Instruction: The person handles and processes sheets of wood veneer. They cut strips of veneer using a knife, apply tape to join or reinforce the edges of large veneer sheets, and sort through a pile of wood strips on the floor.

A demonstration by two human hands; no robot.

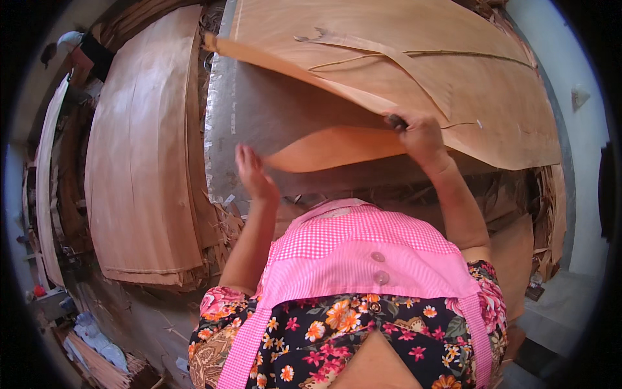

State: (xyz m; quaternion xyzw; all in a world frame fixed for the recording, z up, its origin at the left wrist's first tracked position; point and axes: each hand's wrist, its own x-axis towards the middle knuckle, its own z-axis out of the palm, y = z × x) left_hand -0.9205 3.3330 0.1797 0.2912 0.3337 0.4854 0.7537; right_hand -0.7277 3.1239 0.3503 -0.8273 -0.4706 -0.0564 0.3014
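Note:
A large sheet of thin wood veneer (479, 91) covers the grey metal-edged tabletop (223, 117) in front of me. Its near left part is lifted and bent, with an orange-brown curled flap (337, 148) toward me. My right hand (422, 141) is closed at the sheet's near edge around a small dark object (396, 122), perhaps a knife handle; fingers and sheet hide most of it. Left of the flap, my left hand (256, 175) is raised with its fingers out and holds nothing. A torn veneer strip (414, 78) and a thin stick (466, 54) lie on the sheet.
A tall stack of veneer sheets (142, 149) stands to the left, with a narrower pale stack (48, 181) beyond. Another person (91, 55) bends at the far left. Scraps (223, 227) litter the table's left corner. A pale wall (576, 129) rises on the right.

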